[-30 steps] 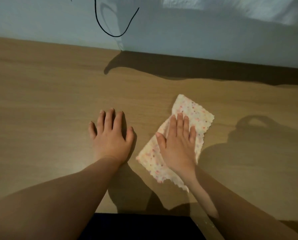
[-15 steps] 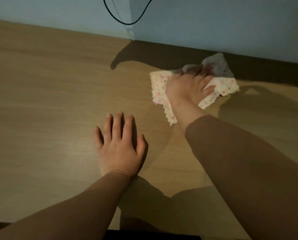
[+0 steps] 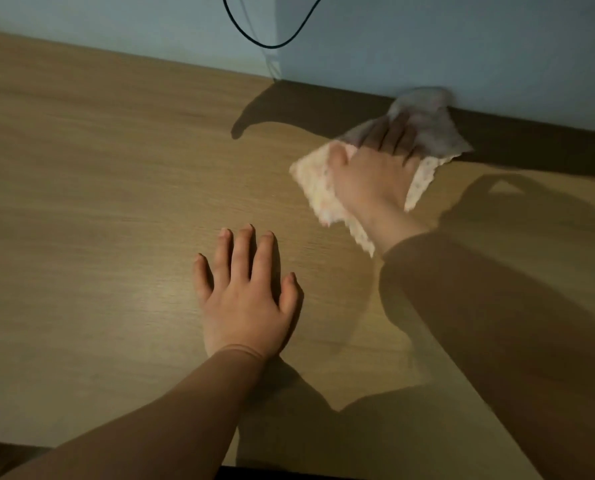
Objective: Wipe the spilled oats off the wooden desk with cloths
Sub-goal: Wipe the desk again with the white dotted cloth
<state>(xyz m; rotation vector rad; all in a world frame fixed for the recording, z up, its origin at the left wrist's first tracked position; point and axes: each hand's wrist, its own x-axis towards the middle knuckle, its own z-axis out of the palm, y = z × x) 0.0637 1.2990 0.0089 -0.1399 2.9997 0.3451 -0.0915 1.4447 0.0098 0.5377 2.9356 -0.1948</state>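
A speckled pale cloth (image 3: 318, 183) lies on the wooden desk (image 3: 98, 185) at the far right, its far edge blurred and bunched up against the wall. My right hand (image 3: 375, 174) presses flat on the cloth with fingers stretched toward the wall. My left hand (image 3: 244, 292) rests palm down on the bare desk in the middle, fingers spread, holding nothing. No oats show on the wood in this light.
A pale blue wall (image 3: 427, 46) runs along the desk's far edge, with a black cable (image 3: 254, 39) hanging in a loop on it. Dark shadows lie along the far right of the desk. The desk's near edge is at the bottom.
My right hand has pushed the cloth from near the front edge out to the far right, up against the wall. My left hand has stayed flat on the desk.
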